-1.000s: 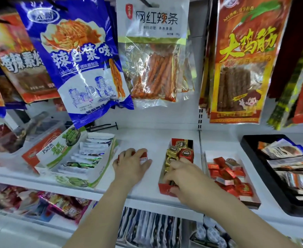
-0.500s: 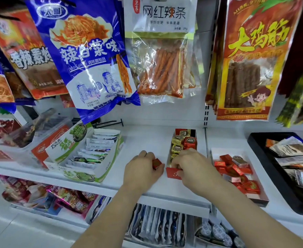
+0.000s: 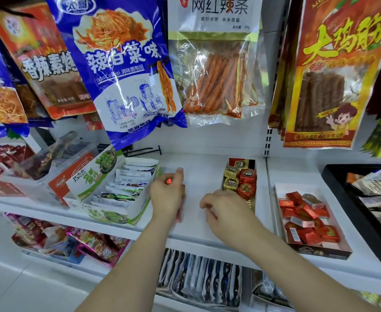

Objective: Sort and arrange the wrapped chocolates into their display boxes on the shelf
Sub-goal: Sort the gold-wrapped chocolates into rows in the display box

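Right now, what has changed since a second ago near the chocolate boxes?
The left hand, pinching a small red wrapped chocolate, has drawn back left, away from the narrow red display box of gold and red foil chocolates. The right hand stayed at that box's front, fingers curled. This box and the flat box of red chocolates to its right kept their places.

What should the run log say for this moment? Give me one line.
left hand: pinches red chocolate over shelf | right hand: curled at narrow box front, grip unclear
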